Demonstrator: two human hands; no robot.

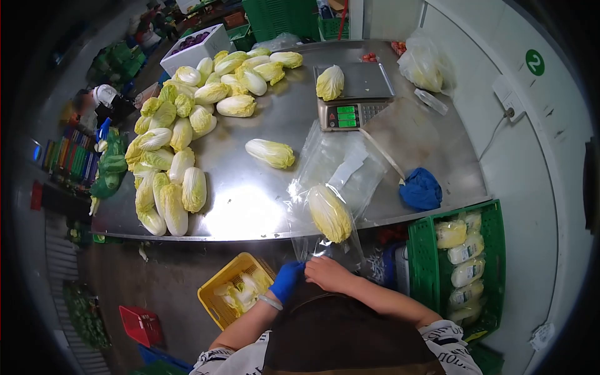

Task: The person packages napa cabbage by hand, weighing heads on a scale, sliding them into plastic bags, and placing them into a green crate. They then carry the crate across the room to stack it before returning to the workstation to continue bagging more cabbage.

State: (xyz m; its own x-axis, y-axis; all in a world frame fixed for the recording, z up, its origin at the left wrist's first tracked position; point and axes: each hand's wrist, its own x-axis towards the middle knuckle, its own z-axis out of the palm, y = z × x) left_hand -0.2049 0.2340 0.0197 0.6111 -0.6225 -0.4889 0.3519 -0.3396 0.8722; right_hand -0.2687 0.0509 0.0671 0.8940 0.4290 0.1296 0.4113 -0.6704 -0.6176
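A pale yellow cabbage (329,214) lies on clear plastic bags (357,164) at the table's front edge. Below it, my left hand (287,281), in a blue glove, is closed on the end of a clear bag. My bare right hand (326,274) touches the same plastic just beside it, fingers bent together. One cabbage (270,154) lies alone in the middle of the metal table (240,181). Another cabbage (330,83) rests on the scale (354,115), whose display glows green. Many cabbages (212,93) are piled at the left.
A green crate (422,275) with wrapped cabbages stands at the right, a yellow basket (209,303) with leaves at lower left. A blue bundle (420,189) and a filled plastic bag (427,65) are on the table's right side. A person (106,100) is at far left.
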